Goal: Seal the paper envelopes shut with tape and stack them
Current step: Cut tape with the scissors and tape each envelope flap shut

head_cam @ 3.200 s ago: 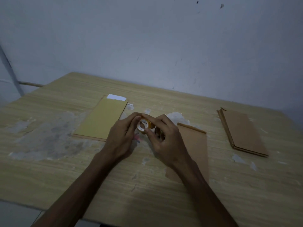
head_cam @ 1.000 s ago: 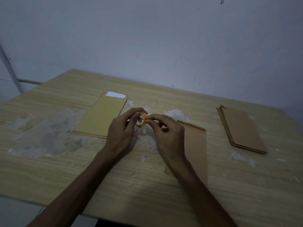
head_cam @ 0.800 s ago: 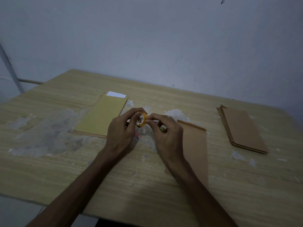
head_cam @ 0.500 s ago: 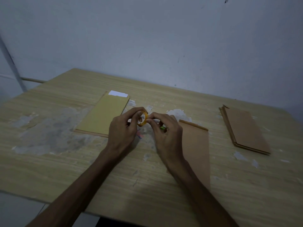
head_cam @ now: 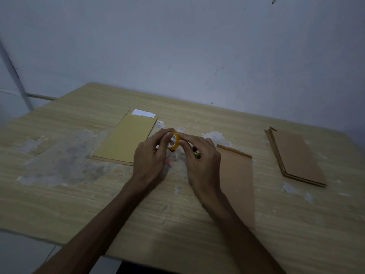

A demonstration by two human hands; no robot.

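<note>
A small yellow tape roll (head_cam: 174, 142) is held above the middle of the wooden table (head_cam: 59, 204). My left hand (head_cam: 151, 155) grips the roll with thumb and fingers. My right hand (head_cam: 201, 161) pinches the roll's edge from the right; something small and green shows under its fingers. A brown envelope (head_cam: 238, 180) lies flat just right of my right hand. A yellowish envelope (head_cam: 124, 138) with a white strip at its far end lies to the left, on top of another. A stack of brown envelopes (head_cam: 294, 157) sits at the far right.
A small pink and blue scrap (head_cam: 170, 164) lies on the table between my hands. White torn patches mark the tabletop, the largest at the left (head_cam: 63, 161). A grey wall runs close behind the table's far edge.
My hands have stayed together on the tape roll, turning it on edge since the earliest frame. The envelopes have not moved.
</note>
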